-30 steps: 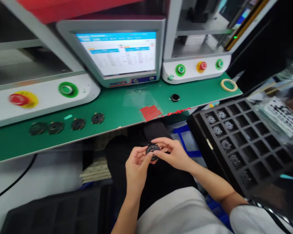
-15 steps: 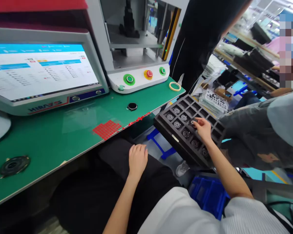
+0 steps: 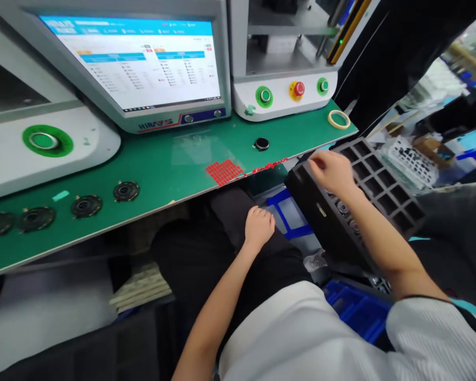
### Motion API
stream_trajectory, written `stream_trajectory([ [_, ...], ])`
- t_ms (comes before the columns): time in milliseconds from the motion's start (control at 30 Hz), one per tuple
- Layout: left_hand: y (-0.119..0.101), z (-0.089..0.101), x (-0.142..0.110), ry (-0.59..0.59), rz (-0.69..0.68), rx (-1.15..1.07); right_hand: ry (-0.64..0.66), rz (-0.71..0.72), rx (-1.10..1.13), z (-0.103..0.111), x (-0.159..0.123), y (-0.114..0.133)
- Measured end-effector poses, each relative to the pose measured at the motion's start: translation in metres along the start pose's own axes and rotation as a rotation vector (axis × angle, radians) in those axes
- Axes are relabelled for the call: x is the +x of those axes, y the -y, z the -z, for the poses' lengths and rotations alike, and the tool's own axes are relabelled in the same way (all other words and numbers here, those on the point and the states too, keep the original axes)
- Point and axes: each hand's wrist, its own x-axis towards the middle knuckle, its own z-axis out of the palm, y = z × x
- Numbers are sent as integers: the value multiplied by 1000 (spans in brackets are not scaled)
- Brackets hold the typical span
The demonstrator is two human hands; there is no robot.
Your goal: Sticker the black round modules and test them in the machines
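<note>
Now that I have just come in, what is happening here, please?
The person's right hand is at the black compartment tray, its grip hidden, so I cannot tell if it holds anything. The left hand rests on the dark trousers. Four round black parts lie in a row on the green bench.

Left hand [image 3: 259, 226] lies palm down, right hand [image 3: 333, 172] stretched out, curled.

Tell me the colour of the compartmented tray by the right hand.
The tray is black or very nearly so; it shows best in the head view.
</note>
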Motion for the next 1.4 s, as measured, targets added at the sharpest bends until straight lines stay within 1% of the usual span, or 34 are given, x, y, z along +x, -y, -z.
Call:
stream_trajectory([
  [100, -1, 1, -1, -52, -28, 10, 57, 142, 12, -36, 52, 47],
  [167, -1, 1, -1, -87, -37, 17, 73, 171, 7, -57, 77, 69],
  [233, -1, -1, 0, -106, -36, 18, 71, 160, -3, -73, 94, 84],
  [333, 1, -5, 0, -104, -26, -8, 75, 129, -4, -85, 107, 93],
  [400, 3, -7, 0, -96, -19, -44, 85, 116, 11, -84, 111, 95],
  [433, 4, -7, 0, -93, -20, -66, 87, 112, 20, -81, 111, 96],
  [500, 5, 0, -1, -89, -33, -122, 71, 116, 35, -67, 100, 97],
  [567, 5, 15, -4, -91, -51, -182, 20, 181, 175, -47, 72, 100],
  [600, 3, 26, -6, -96, -57, -194, -15, 245, 344, -36, 52, 102],
  [633, 1, 38, -10, -105, -42, -247, -47, 324, 581, -27, 30, 105],
  [700, -8, 67, -20, -123, 41, -454, -30, 430, 1003, -15, -19, 110],
  [733, -15, 82, -24, -128, 102, -601, -6, 442, 1164, -12, -42, 113],
  [767, -22, 96, -29, -128, 150, -716, 53, 422, 1290, -13, -63, 115],
  [833, -37, 122, -35, -121, 237, -931, 155, 349, 1456, -19, -94, 120],
  [867, -44, 132, -37, -122, 283, -1026, 195, 318, 1507, -23, -104, 122],
  [933, -56, 147, -38, -148, 439, -1299, 245, 301, 1569, -31, -113, 124],
  [967, -60, 153, -38, -174, 527, -1428, 272, 318, 1583, -33, -114, 124],
  [1000, -63, 156, -38, -209, 602, -1517, 300, 353, 1584, -33, -114, 123],
  [1033, -65, 159, -38, -250, 648, -1549, 321, 397, 1576, -32, -112, 122],
  [1067, -67, 161, -39, -299, 667, -1544, 326, 441, 1560, -29, -111, 121],
  [1100, -68, 162, -41, -355, 662, -1505, 304, 475, 1541, -25, -110, 120],
  [1167, -70, 165, -45, -458, 613, -1335, 175, 495, 1490, -17, -109, 120],
  [1233, -72, 167, -50, -527, 548, -1094, 35, 475, 1435, -11, -110, 121],
  [1300, -73, 171, -55, -556, 481, -855, -29, 465, 1387, -6, -113, 124],
  [1400, -72, 177, -59, -540, 377, -584, -39, 459, 1333, -4, -118, 125],
])
